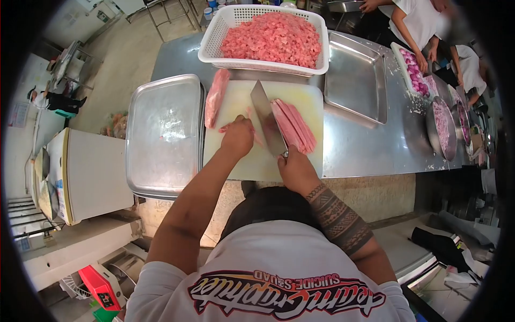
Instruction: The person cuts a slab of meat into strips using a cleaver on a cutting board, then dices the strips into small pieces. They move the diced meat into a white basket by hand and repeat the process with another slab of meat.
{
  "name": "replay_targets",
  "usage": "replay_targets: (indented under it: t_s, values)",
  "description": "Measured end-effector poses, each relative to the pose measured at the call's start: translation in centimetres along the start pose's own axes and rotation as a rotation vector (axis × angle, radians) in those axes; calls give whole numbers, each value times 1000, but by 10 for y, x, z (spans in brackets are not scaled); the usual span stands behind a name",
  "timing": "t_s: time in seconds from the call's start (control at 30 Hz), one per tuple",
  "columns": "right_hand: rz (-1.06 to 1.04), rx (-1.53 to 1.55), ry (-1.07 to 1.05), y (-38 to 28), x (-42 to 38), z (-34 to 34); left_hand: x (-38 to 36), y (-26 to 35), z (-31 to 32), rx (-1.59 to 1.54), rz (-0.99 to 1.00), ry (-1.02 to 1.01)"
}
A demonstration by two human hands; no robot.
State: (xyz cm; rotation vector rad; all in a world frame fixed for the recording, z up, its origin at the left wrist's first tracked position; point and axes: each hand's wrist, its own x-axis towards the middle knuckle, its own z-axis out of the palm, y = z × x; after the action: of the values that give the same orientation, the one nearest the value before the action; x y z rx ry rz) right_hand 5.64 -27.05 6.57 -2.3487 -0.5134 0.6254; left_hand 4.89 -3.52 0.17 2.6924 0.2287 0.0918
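The right hand (298, 167) has its fingers wrapped around the handle of a cleaver (268, 121), its blade just left of the meat strips (293, 127) on the cutting board (241, 170). The left hand (238, 138) curls its fingers at small meat scraps (223, 129); I cannot tell whether it grips any. Beyond, a long meat piece (216, 99) overlaps the board's left edge. Farther, a white basket (257, 63) holds diced meat (273, 40).

From here the room looks bright, with pale glare streaking the steel table (351, 153) and the stacked metal trays (166, 129). Shapes curve and stretch toward a black round border; at the far right, things look dim, possibly blurred.
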Motion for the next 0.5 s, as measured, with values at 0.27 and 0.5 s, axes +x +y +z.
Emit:
replay_targets:
  t_s: [0.27, 0.5]
  values:
    - [22, -13, 49, 3, -38, -67, -50, -10, -11, -103, -48, 363]
    - [101, -57, 47, 49, -48, -110, -50, -37, 2, -135, -174, 292]
